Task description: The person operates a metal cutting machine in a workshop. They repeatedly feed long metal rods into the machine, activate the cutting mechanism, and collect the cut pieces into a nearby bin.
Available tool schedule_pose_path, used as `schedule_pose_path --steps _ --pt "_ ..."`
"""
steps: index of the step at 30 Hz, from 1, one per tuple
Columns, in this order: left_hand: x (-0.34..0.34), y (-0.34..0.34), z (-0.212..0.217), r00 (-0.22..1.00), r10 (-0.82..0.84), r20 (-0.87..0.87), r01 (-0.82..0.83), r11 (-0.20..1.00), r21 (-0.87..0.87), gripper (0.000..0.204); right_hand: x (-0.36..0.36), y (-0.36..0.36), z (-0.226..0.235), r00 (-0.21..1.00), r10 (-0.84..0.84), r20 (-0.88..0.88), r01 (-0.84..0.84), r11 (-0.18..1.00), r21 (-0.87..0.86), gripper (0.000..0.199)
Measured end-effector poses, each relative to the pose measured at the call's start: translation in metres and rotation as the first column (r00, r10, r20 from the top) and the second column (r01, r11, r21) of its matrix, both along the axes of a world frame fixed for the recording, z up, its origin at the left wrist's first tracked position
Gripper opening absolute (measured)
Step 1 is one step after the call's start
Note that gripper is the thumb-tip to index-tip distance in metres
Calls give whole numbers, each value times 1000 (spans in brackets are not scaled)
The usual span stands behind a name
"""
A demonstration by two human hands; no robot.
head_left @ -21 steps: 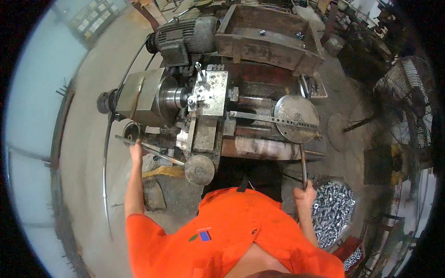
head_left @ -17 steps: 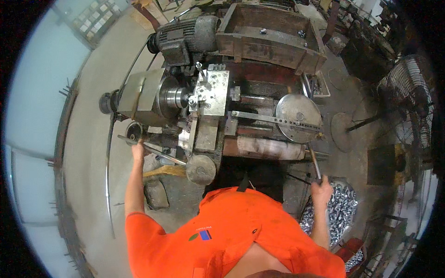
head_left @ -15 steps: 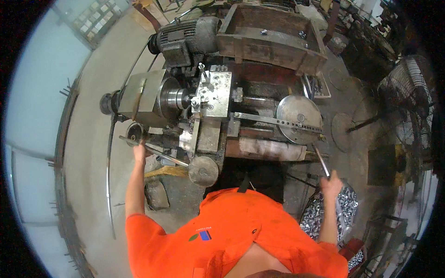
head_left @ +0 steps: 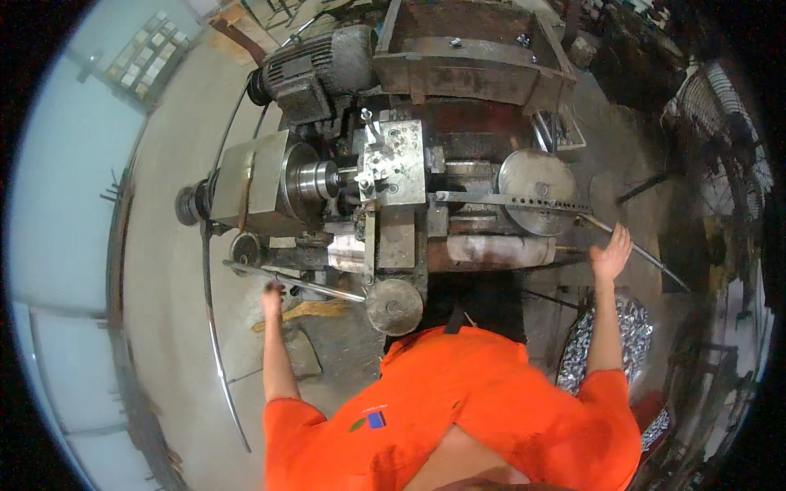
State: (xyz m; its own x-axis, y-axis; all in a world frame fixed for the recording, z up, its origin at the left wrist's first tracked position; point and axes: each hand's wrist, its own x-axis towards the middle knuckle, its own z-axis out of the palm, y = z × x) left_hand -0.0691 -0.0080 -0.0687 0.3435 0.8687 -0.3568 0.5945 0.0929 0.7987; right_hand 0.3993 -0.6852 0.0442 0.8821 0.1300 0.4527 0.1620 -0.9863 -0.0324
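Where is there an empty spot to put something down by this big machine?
The bare concrete floor left of the lathe, beside the left hand, is open. It is crowded on the right: a heap of shiny metal pieces lies below the right hand.
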Motion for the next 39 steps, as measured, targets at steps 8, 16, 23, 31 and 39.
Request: schedule_pose_path --steps 8,16,23,31,39 --pt "51 -51 -16 467 -194 -863 727 640 250 49 -1 -7 -4 997 -70 -36 69 997 -45 70" --pt "36 -47 -59 465 -345 -815 711 695 111 50 3 -5 0 990 -106 -94 100 993 -63 66" --pt "38 -67 -35 699 -264 -664 475 866 155 48 13 18 24 966 184 -182 -133 957 259 58" --pt "-4 -34 86 930 -211 -300 322 862 392 26 -26 275 149 504 862 53 -733 394 555 38" --pt "-113 -26 200 925 251 -284 132 489 862 21 -88 445 167 324 851 -412 -816 472 332 26"
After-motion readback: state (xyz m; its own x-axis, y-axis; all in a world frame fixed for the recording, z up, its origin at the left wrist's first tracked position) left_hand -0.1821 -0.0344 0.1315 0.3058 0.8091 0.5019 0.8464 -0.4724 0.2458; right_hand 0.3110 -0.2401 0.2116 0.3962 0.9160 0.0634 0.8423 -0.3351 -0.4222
